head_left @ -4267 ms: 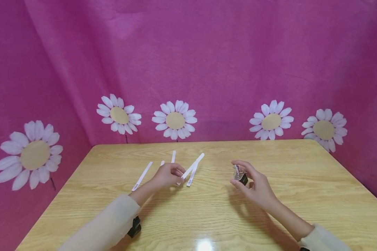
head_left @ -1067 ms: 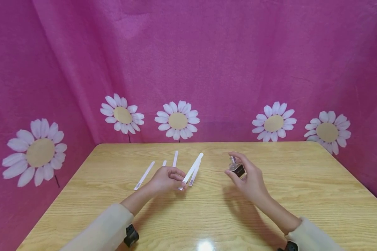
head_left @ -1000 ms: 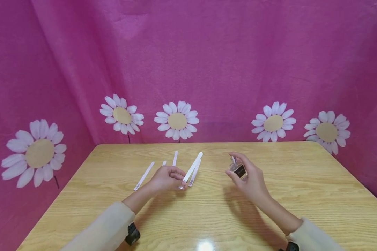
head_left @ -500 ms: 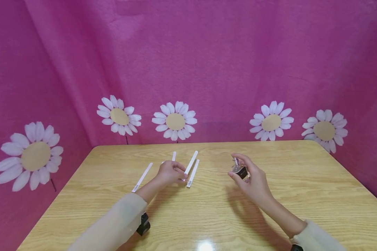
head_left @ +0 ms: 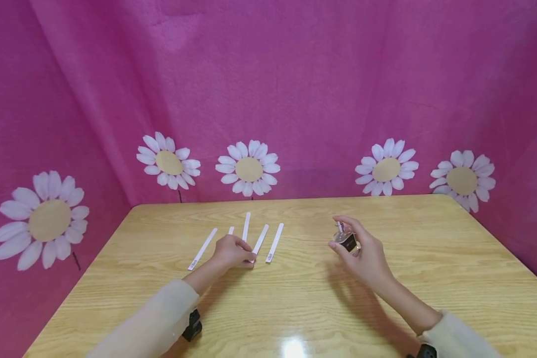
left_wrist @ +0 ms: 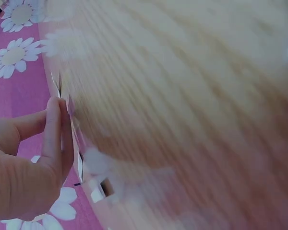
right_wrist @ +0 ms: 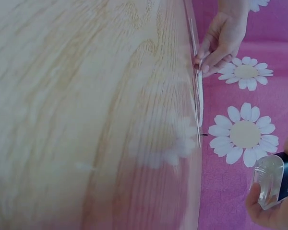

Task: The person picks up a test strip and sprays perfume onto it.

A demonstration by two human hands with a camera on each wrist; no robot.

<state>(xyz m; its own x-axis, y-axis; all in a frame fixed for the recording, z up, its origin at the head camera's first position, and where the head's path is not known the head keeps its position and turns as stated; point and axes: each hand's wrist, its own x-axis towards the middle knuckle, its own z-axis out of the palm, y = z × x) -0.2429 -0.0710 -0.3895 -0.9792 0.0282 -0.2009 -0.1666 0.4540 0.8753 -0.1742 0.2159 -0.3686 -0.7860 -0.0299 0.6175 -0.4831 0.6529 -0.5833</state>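
Observation:
My left hand [head_left: 233, 252] is low over the table and pinches the near end of a white paper test strip [head_left: 260, 239]. That strip lies flat or almost flat, between two others. To its right is a strip with small dark print [head_left: 275, 242]; to its left lies another strip [head_left: 246, 226]. A short strip end [head_left: 231, 230] shows behind the hand, the remainder hidden. My right hand [head_left: 369, 256] holds a clear glass perfume bottle [head_left: 348, 241] with a black label above the table, forefinger on the sprayer top and thumb at its side. The bottle [right_wrist: 273, 179] also shows in the right wrist view.
Another printed strip [head_left: 202, 249] lies at the far left of the row. The wooden table [head_left: 304, 298] reaches back to a pink cloth [head_left: 313, 99] with printed daisies. Dark wrist cameras sit at both sleeves.
The strip in my left hand was raised and crossed over the rightmost strip; it has come down and left, beside that one. My right hand keeps the bottle, with slight shifts.

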